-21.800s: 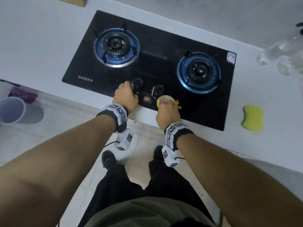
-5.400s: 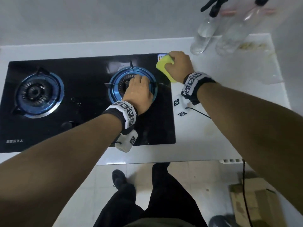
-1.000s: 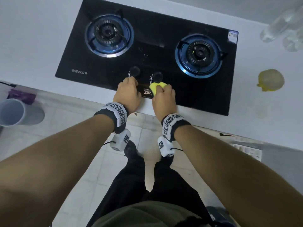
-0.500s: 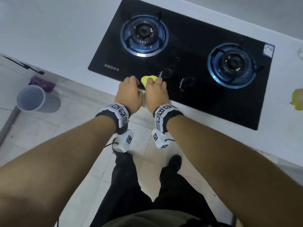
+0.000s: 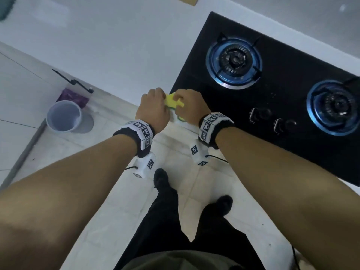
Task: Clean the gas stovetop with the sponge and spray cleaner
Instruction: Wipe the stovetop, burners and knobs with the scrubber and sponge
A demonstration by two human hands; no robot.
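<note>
right fingers: curled round the sponge (image 5: 172, 100), pinching its near end; knuckles up
left fingers: also curled onto the sponge from the other side; cannot tell how much grip vs just touching
sponge: yellow, squeezed between the two hands, only a strip shows between them; sits at the front-left corner of the stovetop (image 5: 288, 90), over the counter edge
sponge axis: roughly runs left-right between the hands, partly hidden, not sure
key relation: stovetop glass lies to the right and away from the fingers; right hand (image 5: 188, 105) is nearer to it, nearly touching the corner; left hand (image 5: 152, 110) sits off the glass over the white counter (image 5: 109, 47)
hand pose: both palms down, wrists close together, forearms converging from the body; marker bands on both wrists
stovetop: black glass, two blue-ringed burners, two knobs (image 5: 272, 117) on the front strip, right of the hands
step (judged): looks like wringing or re-gripping the sponge at the corner, or wiping the left edge
spray cleaner: not in view
other: grey bucket (image 5: 64, 116) on the floor at left, well apart
</note>
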